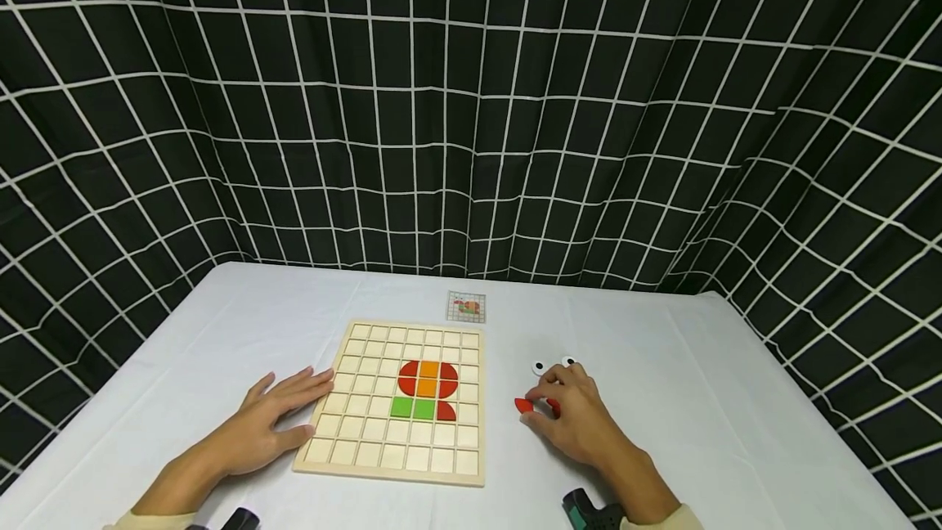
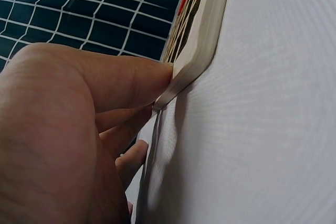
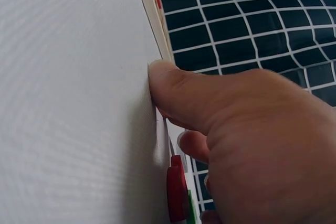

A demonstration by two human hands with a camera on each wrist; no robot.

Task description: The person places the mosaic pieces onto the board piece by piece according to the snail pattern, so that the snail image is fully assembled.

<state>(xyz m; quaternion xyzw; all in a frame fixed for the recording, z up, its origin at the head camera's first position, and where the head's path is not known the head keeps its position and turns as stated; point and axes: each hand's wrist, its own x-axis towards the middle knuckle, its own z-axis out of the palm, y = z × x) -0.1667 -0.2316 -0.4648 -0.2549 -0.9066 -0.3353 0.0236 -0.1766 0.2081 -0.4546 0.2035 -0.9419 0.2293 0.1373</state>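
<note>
A square-gridded wooden board point(image 1: 383, 475) lies on the table with red, orange and green tiles in its cells. Along its left edge rests my left hand point(image 1: 275, 419), fingers spread, thumb and fingertips at the frame. To the right of the board, my right hand point(image 1: 577, 415) has its thumb and index finger at either side of a small red tile point(image 1: 523, 406) on the tabletop. A second red tile point(image 1: 553, 407) shows partly under that hand; the right wrist view has a red tile point(image 3: 177, 192) and a green tile point(image 3: 191, 208) beyond the thumb.
Two round eye pieces, one white with a black dot point(image 1: 540, 368) and another point(image 1: 568, 361), lie just beyond the right hand. A small picture card point(image 1: 467, 307) with a coloured grid pattern lies behind the board. Black grid-lined curtain point(image 1: 441, 105) surrounds the white table point(image 1: 699, 399).
</note>
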